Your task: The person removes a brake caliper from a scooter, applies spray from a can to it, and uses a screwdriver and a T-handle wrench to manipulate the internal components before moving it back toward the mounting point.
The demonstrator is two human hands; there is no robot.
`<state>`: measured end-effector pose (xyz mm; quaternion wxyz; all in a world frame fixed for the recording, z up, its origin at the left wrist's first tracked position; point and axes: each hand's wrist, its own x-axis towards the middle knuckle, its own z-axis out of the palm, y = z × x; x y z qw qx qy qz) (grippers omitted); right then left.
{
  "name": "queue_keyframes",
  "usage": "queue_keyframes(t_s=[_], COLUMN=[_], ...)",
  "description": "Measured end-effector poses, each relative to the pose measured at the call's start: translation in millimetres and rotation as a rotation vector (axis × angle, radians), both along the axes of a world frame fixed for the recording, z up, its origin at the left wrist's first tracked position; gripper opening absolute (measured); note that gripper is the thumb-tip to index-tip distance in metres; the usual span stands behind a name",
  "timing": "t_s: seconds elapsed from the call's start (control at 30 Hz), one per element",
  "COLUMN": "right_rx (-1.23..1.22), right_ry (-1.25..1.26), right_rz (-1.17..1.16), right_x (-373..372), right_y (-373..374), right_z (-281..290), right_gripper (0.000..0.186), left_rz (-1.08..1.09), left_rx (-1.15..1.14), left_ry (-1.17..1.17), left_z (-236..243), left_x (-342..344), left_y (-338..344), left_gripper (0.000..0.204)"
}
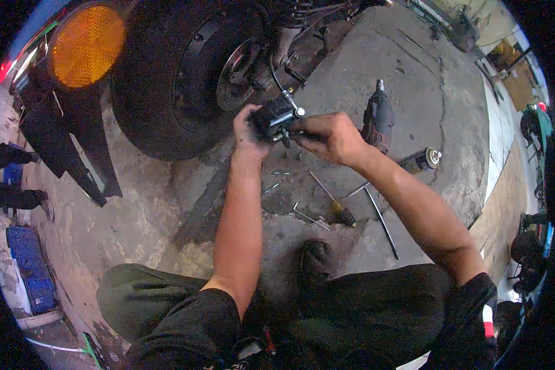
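Observation:
My left hand [251, 134] is closed around a dark brake caliper [274, 118], with a hose [275, 75] running up from it toward the wheel. At the caliper's right side, the fingers of my right hand [334, 137] are pinched together; whatever sits between them is too small or hidden to name. Just beyond the caliper stands a motorcycle wheel [160, 80] with a black tyre, and a brake disc [237, 71] shows at its hub.
On the concrete floor lie a power driver [378, 117], a spray can [421, 160], a screwdriver [340, 209], a hex key [311, 217] and a long thin rod [382, 223]. An orange reflector [87, 46] hangs at upper left. Blue crates [32, 268] stand at far left.

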<state>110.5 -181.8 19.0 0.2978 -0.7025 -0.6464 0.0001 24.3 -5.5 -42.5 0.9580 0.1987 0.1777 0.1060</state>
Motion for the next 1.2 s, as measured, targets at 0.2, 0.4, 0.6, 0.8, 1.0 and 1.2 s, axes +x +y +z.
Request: queue_keyframes(t_s=[0.2, 0.4, 0.6, 0.8, 1.0, 1.2], right_rx=[0.031, -0.099, -0.053, -0.226, -0.112, -0.149], right_ry=[0.182, -0.040, -0.104, -0.148, 0.034, 0.373], right_rz=[-0.025, -0.043, -0.030, -0.076, -0.129, -0.280], right_x=[-9, -8, -1, -12, -6, -40], right_y=[0, 3, -5, 23, -7, 18], right_z=[5, 20, 25, 10, 13, 6], right_gripper=[0.028, 0.032, 0.028, 0.025, 0.017, 0.019], left_rz=[0.055, 0.080, 0.074, 0.107, 0.019, 0.120], left_rx=[0.017, 0.064, 0.061, 0.030, 0.047, 0.002], left_ry=[0.036, 0.085, 0.070, 0.155, -0.042, -0.131], left_z=[2, 6, 5, 3, -6, -23], left_x=[-2, -7, 7, -15, 18, 13], left_y=[-1, -2, -9, 7, -17, -15], left_gripper=[0.033, 0.028, 0.029, 0.031, 0.043, 0.040])
